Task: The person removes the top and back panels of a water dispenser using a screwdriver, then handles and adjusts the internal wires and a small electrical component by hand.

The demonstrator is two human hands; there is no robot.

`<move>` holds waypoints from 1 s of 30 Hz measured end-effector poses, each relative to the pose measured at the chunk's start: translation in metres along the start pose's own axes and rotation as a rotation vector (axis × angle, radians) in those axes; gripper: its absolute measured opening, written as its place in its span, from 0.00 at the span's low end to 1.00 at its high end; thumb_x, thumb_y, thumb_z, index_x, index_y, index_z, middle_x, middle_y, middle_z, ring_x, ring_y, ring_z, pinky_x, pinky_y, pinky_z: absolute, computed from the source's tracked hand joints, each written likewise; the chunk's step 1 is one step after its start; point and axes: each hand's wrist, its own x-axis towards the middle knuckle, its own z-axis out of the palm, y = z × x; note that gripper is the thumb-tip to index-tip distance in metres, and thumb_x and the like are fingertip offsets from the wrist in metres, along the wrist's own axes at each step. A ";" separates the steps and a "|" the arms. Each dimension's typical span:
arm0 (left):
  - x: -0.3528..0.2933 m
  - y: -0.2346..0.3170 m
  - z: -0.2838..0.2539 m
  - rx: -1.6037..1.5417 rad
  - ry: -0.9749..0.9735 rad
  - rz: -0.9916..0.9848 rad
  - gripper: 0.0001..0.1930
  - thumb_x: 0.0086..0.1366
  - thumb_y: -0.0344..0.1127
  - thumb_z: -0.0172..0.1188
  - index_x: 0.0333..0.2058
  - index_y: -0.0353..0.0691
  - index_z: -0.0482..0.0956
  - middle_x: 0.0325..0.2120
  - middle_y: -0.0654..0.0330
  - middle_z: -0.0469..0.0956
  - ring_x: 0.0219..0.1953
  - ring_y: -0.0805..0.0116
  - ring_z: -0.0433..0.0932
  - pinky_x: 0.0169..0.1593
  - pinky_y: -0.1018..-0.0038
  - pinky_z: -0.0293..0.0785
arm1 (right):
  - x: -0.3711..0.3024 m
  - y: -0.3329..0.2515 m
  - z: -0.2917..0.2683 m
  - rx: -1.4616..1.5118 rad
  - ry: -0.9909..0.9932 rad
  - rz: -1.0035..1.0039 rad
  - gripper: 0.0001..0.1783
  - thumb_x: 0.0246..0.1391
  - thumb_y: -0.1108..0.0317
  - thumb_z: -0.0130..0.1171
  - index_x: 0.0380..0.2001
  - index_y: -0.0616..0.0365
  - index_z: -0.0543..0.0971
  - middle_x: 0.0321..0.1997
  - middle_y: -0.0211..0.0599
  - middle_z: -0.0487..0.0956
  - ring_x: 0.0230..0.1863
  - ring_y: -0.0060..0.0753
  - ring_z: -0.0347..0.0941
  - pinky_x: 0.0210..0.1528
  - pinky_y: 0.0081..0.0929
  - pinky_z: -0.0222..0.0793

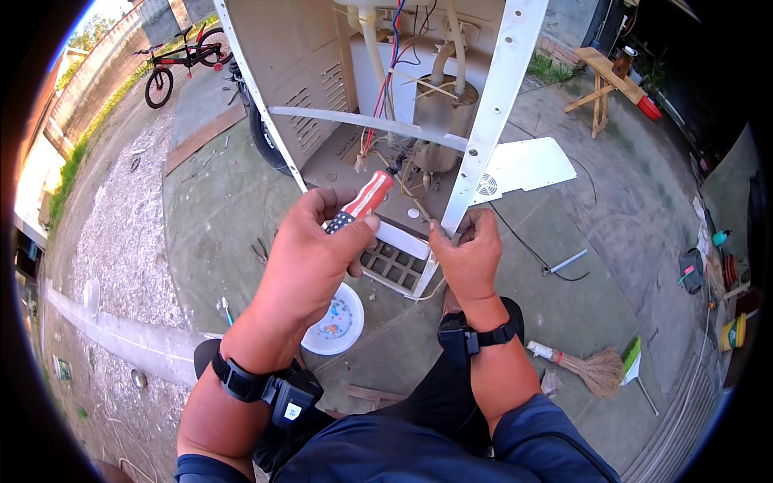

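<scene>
In front of me stands the opened white metal cabinet (503,80) of an appliance, which looks like a water dispenser. My left hand (310,253) is closed around a screwdriver (374,193) with a red-and-white striped, blue starred handle. Its dark tip end points into the cabinet, by the wires. At the lower right corner my right hand (469,253) pinches the cabinet's post, thumb in front and fingers behind. Inside are a metal tank (455,117), pale hoses (370,48) and red and blue wires (386,88). A pale strip (362,119) crosses the opening.
A white bowl (348,322) with small parts sits between my legs. Right of the cabinet lies a white vented panel (531,167), with a black cord (523,237) nearby. A broom (596,370) and dustpan (634,358) are at lower right, a wooden bench (604,68) and bicycle (189,58) farther off.
</scene>
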 end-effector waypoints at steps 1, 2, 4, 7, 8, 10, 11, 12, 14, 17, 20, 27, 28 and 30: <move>-0.001 -0.001 0.000 0.083 0.018 0.020 0.21 0.63 0.31 0.64 0.51 0.26 0.69 0.38 0.56 0.76 0.34 0.73 0.79 0.27 0.81 0.72 | 0.000 0.000 0.001 0.003 0.002 -0.005 0.23 0.40 0.65 0.75 0.29 0.60 0.68 0.29 0.37 0.67 0.26 0.34 0.62 0.30 0.31 0.63; -0.002 -0.002 0.001 0.166 0.037 0.039 0.21 0.64 0.32 0.63 0.51 0.26 0.69 0.37 0.56 0.76 0.33 0.72 0.79 0.27 0.80 0.72 | 0.000 0.001 0.001 0.006 0.004 -0.010 0.23 0.40 0.65 0.75 0.29 0.60 0.68 0.29 0.37 0.67 0.26 0.34 0.62 0.30 0.31 0.63; -0.001 -0.002 0.002 0.195 0.058 0.040 0.22 0.64 0.33 0.62 0.52 0.26 0.68 0.37 0.55 0.77 0.33 0.71 0.79 0.26 0.81 0.71 | 0.000 0.002 0.001 0.004 0.003 -0.021 0.23 0.40 0.65 0.74 0.29 0.60 0.68 0.29 0.37 0.66 0.26 0.34 0.62 0.30 0.31 0.63; 0.003 0.002 0.001 0.016 0.024 -0.048 0.23 0.66 0.35 0.61 0.53 0.27 0.67 0.38 0.54 0.77 0.33 0.70 0.80 0.24 0.81 0.71 | 0.000 0.002 0.000 0.004 0.001 -0.022 0.23 0.40 0.65 0.75 0.29 0.60 0.68 0.29 0.37 0.67 0.26 0.34 0.62 0.30 0.31 0.63; 0.004 0.003 -0.001 -0.055 -0.016 -0.101 0.24 0.66 0.36 0.62 0.54 0.27 0.66 0.38 0.53 0.77 0.33 0.70 0.80 0.24 0.81 0.71 | 0.000 0.002 0.000 0.006 0.000 -0.020 0.23 0.40 0.65 0.75 0.29 0.60 0.68 0.29 0.37 0.67 0.26 0.34 0.62 0.30 0.31 0.63; 0.004 0.005 -0.005 -0.176 -0.076 -0.182 0.25 0.66 0.37 0.61 0.55 0.27 0.65 0.38 0.53 0.77 0.32 0.69 0.81 0.23 0.80 0.72 | 0.000 0.001 0.000 0.013 0.001 -0.012 0.23 0.40 0.65 0.75 0.29 0.60 0.68 0.29 0.37 0.66 0.26 0.34 0.62 0.30 0.31 0.63; 0.004 0.005 -0.006 -0.226 -0.097 -0.209 0.25 0.67 0.37 0.61 0.55 0.26 0.65 0.38 0.53 0.77 0.31 0.69 0.81 0.23 0.80 0.72 | 0.000 0.001 0.001 0.017 0.000 -0.008 0.23 0.40 0.65 0.75 0.29 0.60 0.68 0.29 0.37 0.66 0.26 0.34 0.62 0.30 0.31 0.63; 0.004 0.005 -0.007 -0.276 -0.118 -0.237 0.26 0.67 0.38 0.61 0.55 0.26 0.64 0.37 0.53 0.77 0.31 0.68 0.81 0.23 0.80 0.72 | 0.000 0.002 0.001 0.011 0.001 -0.015 0.23 0.40 0.65 0.75 0.29 0.60 0.68 0.29 0.37 0.66 0.26 0.34 0.62 0.30 0.31 0.63; 0.004 0.004 -0.002 -0.205 -0.038 -0.157 0.25 0.68 0.39 0.59 0.55 0.25 0.64 0.37 0.52 0.78 0.29 0.67 0.81 0.23 0.79 0.73 | 0.000 0.003 0.000 -0.006 0.005 -0.031 0.23 0.40 0.65 0.75 0.29 0.60 0.68 0.29 0.37 0.67 0.26 0.33 0.62 0.30 0.31 0.64; 0.005 0.004 0.000 -0.165 0.032 -0.125 0.25 0.69 0.39 0.58 0.55 0.25 0.65 0.36 0.53 0.78 0.28 0.66 0.81 0.23 0.79 0.73 | 0.000 0.001 0.000 0.007 0.000 -0.032 0.23 0.40 0.65 0.75 0.30 0.60 0.68 0.29 0.37 0.67 0.26 0.32 0.63 0.30 0.31 0.64; 0.005 0.005 -0.004 -0.228 -0.014 -0.160 0.25 0.70 0.40 0.58 0.55 0.25 0.65 0.35 0.54 0.77 0.29 0.67 0.81 0.23 0.79 0.73 | 0.000 -0.003 -0.002 0.017 -0.022 0.022 0.24 0.40 0.65 0.75 0.30 0.60 0.68 0.29 0.37 0.67 0.26 0.31 0.63 0.30 0.30 0.65; 0.007 0.004 -0.009 -0.248 -0.043 -0.188 0.24 0.70 0.39 0.57 0.55 0.26 0.65 0.37 0.54 0.77 0.31 0.66 0.82 0.24 0.79 0.72 | 0.000 -0.001 0.001 0.027 0.001 -0.022 0.23 0.40 0.66 0.75 0.30 0.60 0.68 0.29 0.37 0.67 0.26 0.32 0.63 0.30 0.30 0.64; 0.007 0.003 -0.008 -0.208 -0.019 -0.168 0.24 0.70 0.39 0.57 0.55 0.26 0.66 0.37 0.54 0.77 0.31 0.67 0.81 0.24 0.79 0.72 | 0.000 0.000 0.001 0.028 -0.001 -0.018 0.23 0.40 0.66 0.75 0.30 0.60 0.68 0.29 0.37 0.67 0.26 0.32 0.63 0.30 0.30 0.64; 0.007 0.001 -0.004 -0.127 0.030 -0.128 0.23 0.70 0.38 0.57 0.55 0.27 0.66 0.37 0.54 0.77 0.30 0.67 0.81 0.24 0.78 0.72 | 0.000 0.002 0.001 0.028 0.001 -0.025 0.23 0.40 0.66 0.75 0.30 0.60 0.68 0.29 0.37 0.67 0.26 0.33 0.62 0.30 0.31 0.64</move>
